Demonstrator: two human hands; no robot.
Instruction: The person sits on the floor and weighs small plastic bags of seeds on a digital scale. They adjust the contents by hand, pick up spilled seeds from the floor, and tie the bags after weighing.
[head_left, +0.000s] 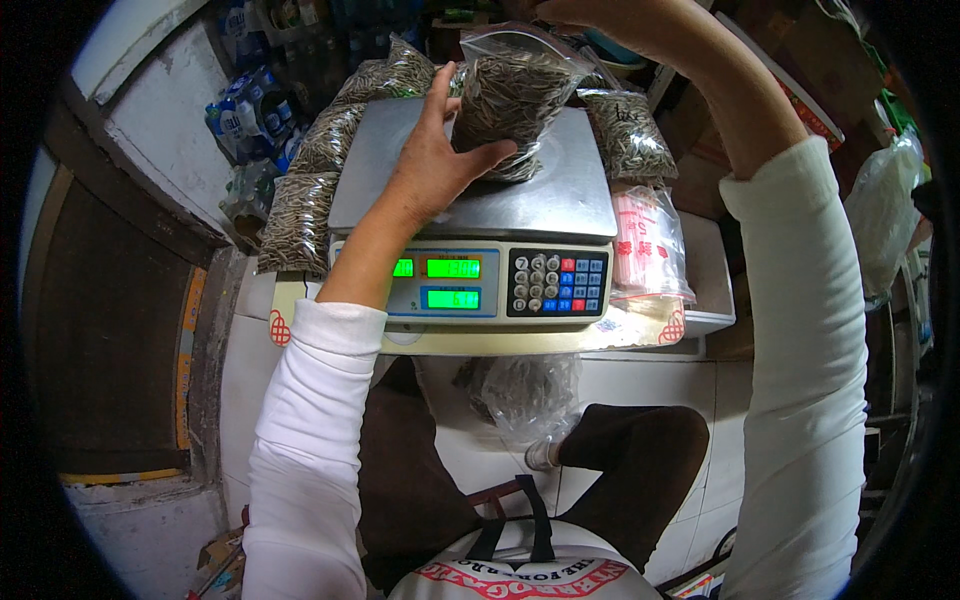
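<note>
My left hand (439, 154) steadies a clear zip-top bag of sunflower seeds (517, 90), its thumb across the front and its fingers along the left side. The bag stands upright on the steel pan of an electronic weighing scale (390, 165). At the top edge of the view, just above and beyond the bag, is my right hand (600, 13); its fingers are partly cut off, so I cannot see whether it holds anything. Green lit displays (453, 268) and a keypad (558, 282) face me on the scale's front, with my left forearm covering the displays' left part.
Filled seed bags (296, 221) line the scale's left side, and another seed bag (626, 135) lies at its right. Nearby are a printed packet of plastic bags (645, 240) and a white box (709, 277). A crumpled clear bag (529, 394) sits below the table's edge (517, 343).
</note>
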